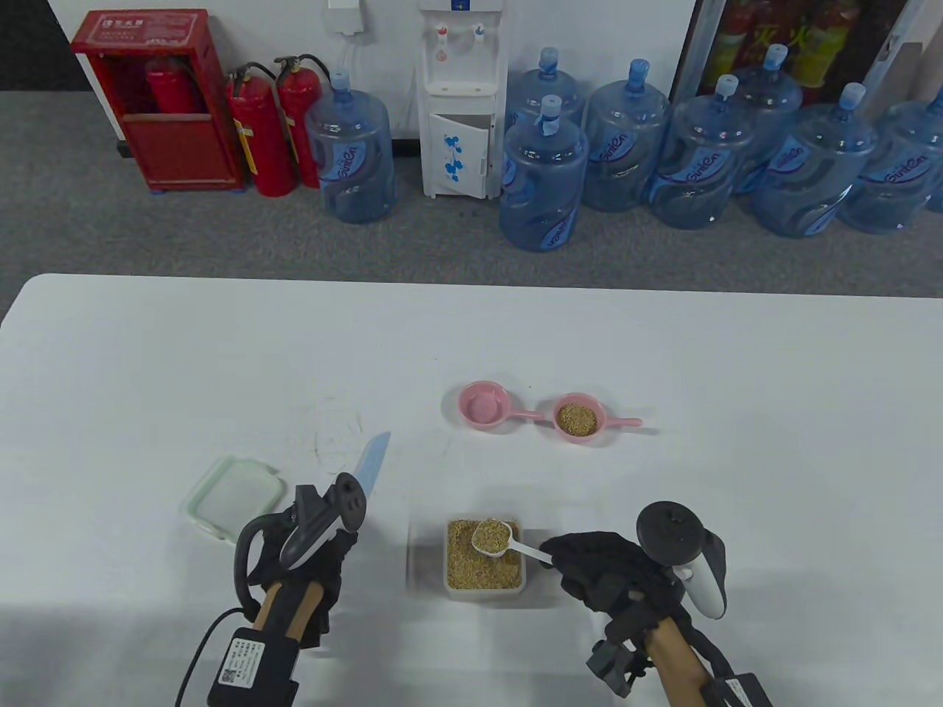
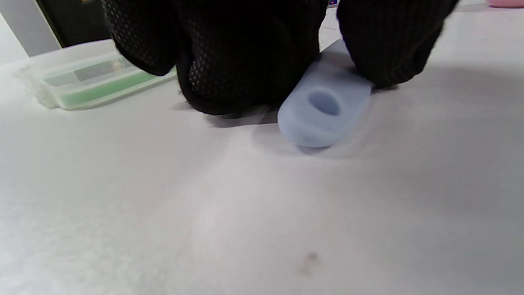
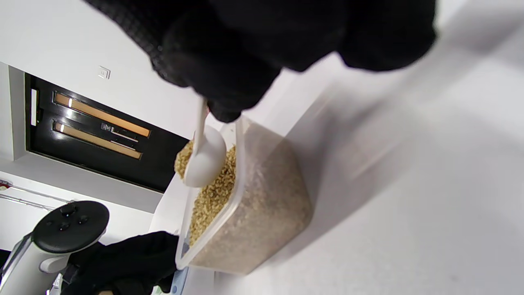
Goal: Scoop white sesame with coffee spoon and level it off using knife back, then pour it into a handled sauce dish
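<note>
1. The right hand (image 1: 608,571) has its fingers curled round the handle of a white spoon (image 1: 495,536), pinching it near the end. The bowl of the spoon sticks out past the fingertips, heaped with sesame.
2. Right under that bowl is a clear tub (image 1: 484,565) full of sesame (image 1: 471,571). The tub sits just off the tips of the right fingers, between the two hands.
3. The left hand (image 1: 313,549) is down on the table (image 1: 147,353) with its fingers (image 2: 229,61) curled over the pale blue handle of a knife (image 1: 372,458). The butt of the handle, with a hole through it, pokes out below the fingers in the left wrist view.
4. The blade runs out beyond the left fingers, pointing away from the person. I cannot tell whether it lies on the table or is lifted.
5. Just to the outer side of the left hand lies a clear lid (image 1: 232,497) with a green seal.
6. Farther out, well past both sets of fingers, two pink handled dishes sit side by side. The empty dish (image 1: 484,404) is on the left, and the filled dish (image 1: 577,420) holds sesame.
</note>
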`<control>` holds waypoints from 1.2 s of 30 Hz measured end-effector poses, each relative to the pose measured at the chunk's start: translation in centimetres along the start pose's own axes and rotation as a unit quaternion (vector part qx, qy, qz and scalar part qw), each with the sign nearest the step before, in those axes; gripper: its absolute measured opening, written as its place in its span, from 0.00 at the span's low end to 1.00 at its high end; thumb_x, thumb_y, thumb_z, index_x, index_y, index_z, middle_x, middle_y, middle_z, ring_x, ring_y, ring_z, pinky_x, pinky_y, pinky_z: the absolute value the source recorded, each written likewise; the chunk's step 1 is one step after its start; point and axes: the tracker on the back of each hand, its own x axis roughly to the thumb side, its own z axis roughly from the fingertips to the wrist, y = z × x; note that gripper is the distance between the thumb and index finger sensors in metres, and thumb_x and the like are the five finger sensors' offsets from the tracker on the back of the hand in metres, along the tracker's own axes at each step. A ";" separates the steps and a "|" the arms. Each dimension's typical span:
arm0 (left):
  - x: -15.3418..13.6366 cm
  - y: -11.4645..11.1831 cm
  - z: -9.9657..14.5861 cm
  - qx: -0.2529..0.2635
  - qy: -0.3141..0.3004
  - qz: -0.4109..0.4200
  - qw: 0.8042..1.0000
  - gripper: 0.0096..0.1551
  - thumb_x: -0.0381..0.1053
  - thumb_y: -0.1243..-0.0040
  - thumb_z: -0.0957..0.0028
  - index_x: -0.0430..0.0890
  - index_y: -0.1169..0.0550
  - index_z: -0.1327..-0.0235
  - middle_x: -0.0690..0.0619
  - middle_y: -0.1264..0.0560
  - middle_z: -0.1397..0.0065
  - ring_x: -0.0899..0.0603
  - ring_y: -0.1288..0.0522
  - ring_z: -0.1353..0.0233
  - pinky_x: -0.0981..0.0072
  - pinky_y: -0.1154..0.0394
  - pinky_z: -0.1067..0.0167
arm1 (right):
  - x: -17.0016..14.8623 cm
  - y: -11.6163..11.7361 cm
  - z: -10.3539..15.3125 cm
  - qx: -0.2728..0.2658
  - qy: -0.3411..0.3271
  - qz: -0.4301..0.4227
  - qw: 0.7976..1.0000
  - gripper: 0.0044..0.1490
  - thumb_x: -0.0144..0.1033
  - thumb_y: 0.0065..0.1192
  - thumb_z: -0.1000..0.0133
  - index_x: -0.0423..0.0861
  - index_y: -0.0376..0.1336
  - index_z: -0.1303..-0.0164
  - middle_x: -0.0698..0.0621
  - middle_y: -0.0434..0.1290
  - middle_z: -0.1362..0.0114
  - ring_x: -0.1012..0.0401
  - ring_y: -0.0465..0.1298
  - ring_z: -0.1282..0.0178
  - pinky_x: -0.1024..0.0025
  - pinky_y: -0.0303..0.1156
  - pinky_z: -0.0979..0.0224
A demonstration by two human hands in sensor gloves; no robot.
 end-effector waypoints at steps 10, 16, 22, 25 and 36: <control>0.0 0.2 0.1 -0.001 -0.029 0.038 0.999 0.27 0.61 0.33 0.48 0.47 0.19 0.41 0.51 0.17 0.47 0.48 0.16 0.53 0.45 0.25 0.33 | 0.0 0.1 0.0 0.001 0.000 0.002 1.000 0.26 0.39 0.60 0.37 0.41 0.74 0.34 0.50 0.82 0.61 0.66 0.77 0.71 0.60 0.79 0.52; 0.2 2.6 2.4 0.040 -0.112 0.154 0.981 0.26 0.61 0.33 0.47 0.48 0.19 0.42 0.51 0.18 0.49 0.49 0.16 0.56 0.46 0.24 0.34 | 0.1 0.0 0.0 -0.001 -0.003 0.001 1.000 0.26 0.39 0.60 0.37 0.41 0.74 0.34 0.50 0.82 0.61 0.66 0.77 0.71 0.60 0.79 0.52; 2.3 4.1 6.2 0.019 -0.239 0.228 0.944 0.25 0.61 0.35 0.46 0.47 0.19 0.44 0.51 0.17 0.53 0.51 0.17 0.60 0.48 0.23 0.37 | 0.1 0.0 0.0 -0.003 -0.004 0.001 1.000 0.26 0.39 0.60 0.37 0.41 0.74 0.34 0.50 0.82 0.61 0.66 0.77 0.71 0.60 0.79 0.52; 4.3 3.7 8.0 -0.015 -0.296 0.219 0.930 0.25 0.61 0.35 0.46 0.47 0.19 0.43 0.51 0.18 0.52 0.51 0.17 0.60 0.48 0.23 0.36 | 0.1 0.0 0.0 -0.004 -0.005 0.001 1.000 0.26 0.39 0.60 0.37 0.41 0.74 0.34 0.50 0.82 0.61 0.66 0.77 0.71 0.60 0.79 0.52; 7.7 2.1 9.9 -0.069 -0.340 0.162 0.924 0.25 0.61 0.36 0.45 0.47 0.19 0.43 0.51 0.18 0.52 0.51 0.17 0.60 0.48 0.23 0.36 | 0.2 -0.1 0.1 0.002 -0.007 0.016 1.000 0.26 0.39 0.60 0.37 0.41 0.74 0.34 0.50 0.82 0.61 0.65 0.77 0.71 0.59 0.79 0.52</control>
